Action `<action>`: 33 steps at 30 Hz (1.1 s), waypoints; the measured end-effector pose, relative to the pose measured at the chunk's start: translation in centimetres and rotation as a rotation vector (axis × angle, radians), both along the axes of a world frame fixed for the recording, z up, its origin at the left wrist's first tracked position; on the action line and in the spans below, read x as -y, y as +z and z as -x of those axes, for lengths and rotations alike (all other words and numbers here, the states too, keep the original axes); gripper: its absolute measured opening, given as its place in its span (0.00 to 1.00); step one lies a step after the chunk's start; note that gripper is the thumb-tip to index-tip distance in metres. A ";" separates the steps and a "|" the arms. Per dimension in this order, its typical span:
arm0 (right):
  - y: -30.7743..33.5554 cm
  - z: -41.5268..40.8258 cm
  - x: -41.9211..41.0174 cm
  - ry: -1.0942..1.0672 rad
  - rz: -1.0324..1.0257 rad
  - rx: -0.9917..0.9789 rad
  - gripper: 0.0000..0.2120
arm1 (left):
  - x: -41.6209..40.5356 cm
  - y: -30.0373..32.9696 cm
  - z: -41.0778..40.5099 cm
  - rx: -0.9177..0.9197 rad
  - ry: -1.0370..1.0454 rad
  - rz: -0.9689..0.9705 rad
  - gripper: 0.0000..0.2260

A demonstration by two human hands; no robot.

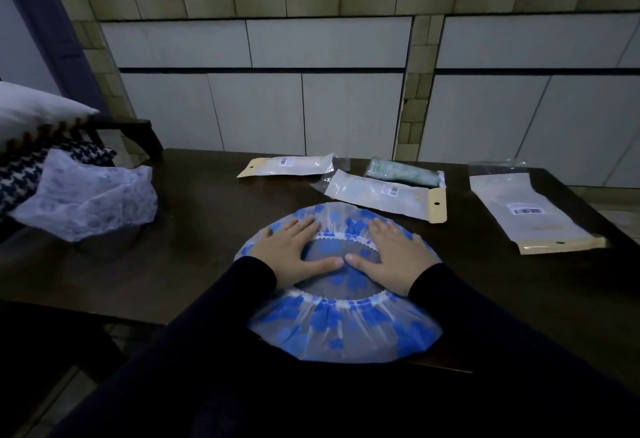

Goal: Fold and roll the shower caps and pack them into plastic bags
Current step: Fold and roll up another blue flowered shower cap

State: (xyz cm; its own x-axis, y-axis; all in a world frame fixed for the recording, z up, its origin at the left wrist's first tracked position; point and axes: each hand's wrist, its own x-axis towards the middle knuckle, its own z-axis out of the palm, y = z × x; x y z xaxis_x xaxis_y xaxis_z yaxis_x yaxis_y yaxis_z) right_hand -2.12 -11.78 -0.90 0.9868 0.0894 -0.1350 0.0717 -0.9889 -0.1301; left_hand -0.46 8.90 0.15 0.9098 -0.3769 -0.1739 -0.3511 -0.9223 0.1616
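Both arms wear long, dark sleeves (navy or black, hard to tell in the dim light), plain and unmarked, ending snugly at the wrists. The left hand (297,251) and right hand (391,254) are bare, without rings or gloves.

Barcode stickers on three bags, none legible

No word, brand or number can be read anywhere. White barcode stickers sit on three flat plastic bags on the table: one on the far bag (286,164), one on the middle bag (384,194) near its kraft header end, and one on the right-hand bag (530,212), where bars and a line of print above them show only as blur. The rolled green pack (403,172) carries a pattern, with no lettering that can be made out.
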 end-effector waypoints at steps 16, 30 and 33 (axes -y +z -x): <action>0.1 0.0 0.7 0.093 0.048 -0.059 0.37 | -0.4 0.0 -1.0 0.001 0.013 -0.050 0.43; 0.5 4.6 2.2 0.321 -0.039 -0.099 0.33 | -3.0 -0.5 6.5 -0.043 -0.161 0.108 0.44; 0.5 4.6 2.9 0.355 -0.027 -0.105 0.33 | -3.5 -0.8 5.8 -0.032 -0.158 0.043 0.46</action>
State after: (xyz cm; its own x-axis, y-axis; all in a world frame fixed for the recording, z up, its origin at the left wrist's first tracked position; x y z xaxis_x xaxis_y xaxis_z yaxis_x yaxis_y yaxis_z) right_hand -6.72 -14.68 -0.38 0.8746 0.4286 -0.2266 0.3947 -0.9009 -0.1807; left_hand -6.26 12.41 -0.65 0.8327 -0.5228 -0.1827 -0.4855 -0.8478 0.2131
